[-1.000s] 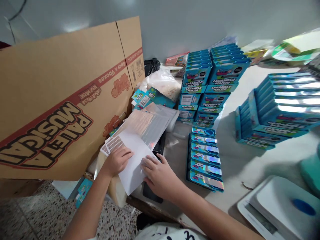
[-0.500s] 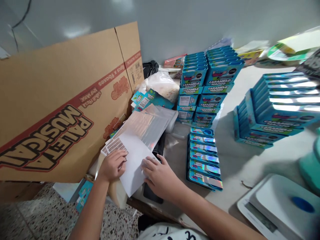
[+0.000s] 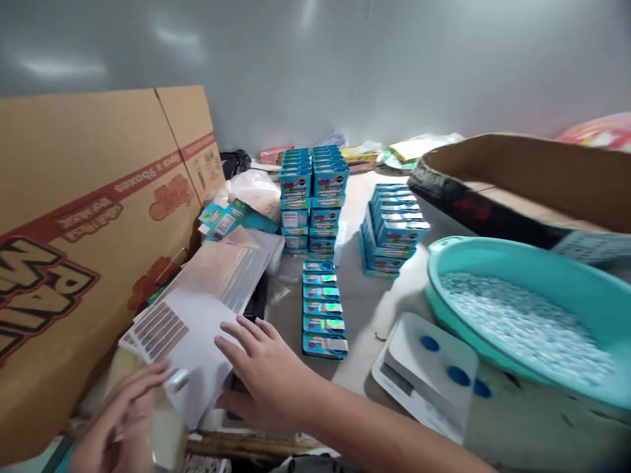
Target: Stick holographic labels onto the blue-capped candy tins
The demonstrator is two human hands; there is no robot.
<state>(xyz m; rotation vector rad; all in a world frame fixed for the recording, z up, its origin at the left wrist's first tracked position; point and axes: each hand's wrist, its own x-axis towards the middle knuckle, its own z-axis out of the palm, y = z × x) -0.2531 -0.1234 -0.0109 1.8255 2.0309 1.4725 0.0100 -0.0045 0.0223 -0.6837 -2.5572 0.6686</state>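
My left hand (image 3: 123, 417), blurred by motion, is at the lower left with its fingers together. A small shiny clear sticker (image 3: 177, 380) sticks out from its fingertips. Spread fingers of my right hand (image 3: 266, 368) rest on the right edge of a white sheet (image 3: 200, 335). Several narrow strips (image 3: 160, 330) lie on the sheet's left part. Behind it are more clear, striped sheets (image 3: 224, 266). To the right of my right hand stands a row of blue candy boxes (image 3: 323, 307) with shiny strips on top.
A large cardboard box (image 3: 98, 157) stands at left. Stacked blue boxes (image 3: 329, 190) are at the back, with another stack (image 3: 394, 226) to their right. A white scale (image 3: 428, 368), a turquoise basin (image 3: 493, 246) of small pale pieces and an open carton (image 3: 532, 171) are at right.
The view has swung right, showing the basin and carton. My left hand has moved down and away from the strips, with the shiny sticker at its fingertips. My right hand stays at the sheet.
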